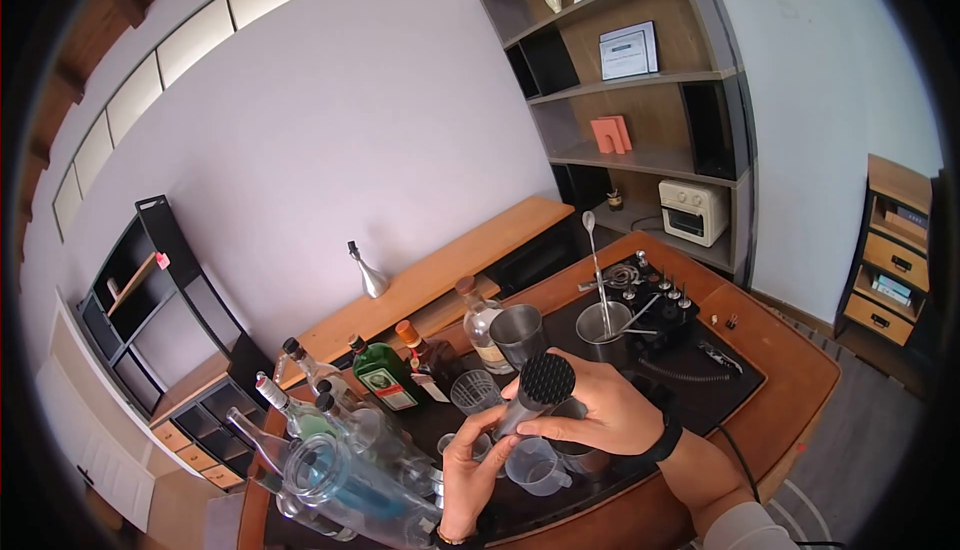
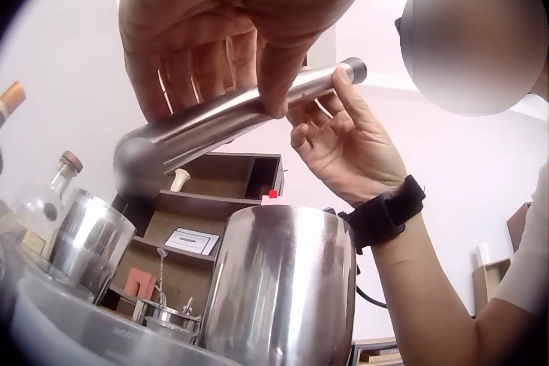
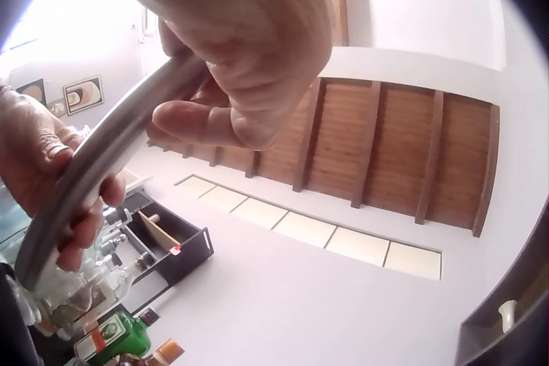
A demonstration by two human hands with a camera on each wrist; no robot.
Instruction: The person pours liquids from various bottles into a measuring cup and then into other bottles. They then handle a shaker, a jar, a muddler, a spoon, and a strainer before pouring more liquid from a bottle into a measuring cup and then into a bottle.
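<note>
A steel muddler (image 1: 515, 418) with a black, studded round head (image 1: 548, 378) is held over the bar table, tilted with its head up and away. My left hand (image 1: 470, 470) pinches the shaft between thumb and fingers. My right hand (image 1: 615, 410) grips it from the other side. In the left wrist view the muddler (image 2: 214, 117) slants across, with my right hand's fingers (image 2: 343, 96) near its thin end. Below the hands are a clear plastic measuring jug (image 1: 537, 468) and a steel cup, partly hidden by my right hand; a steel cup (image 2: 283, 284) looms large in the left wrist view.
Several bottles, among them a green one (image 1: 383, 375), and a large clear pitcher (image 1: 350, 480) crowd the left. Ahead stand a shaker tin (image 1: 516, 335) and a ribbed glass (image 1: 474, 391). A mixing tin (image 1: 603, 325) holds a long bar spoon (image 1: 596, 260); pourers and bar tools lie right of it.
</note>
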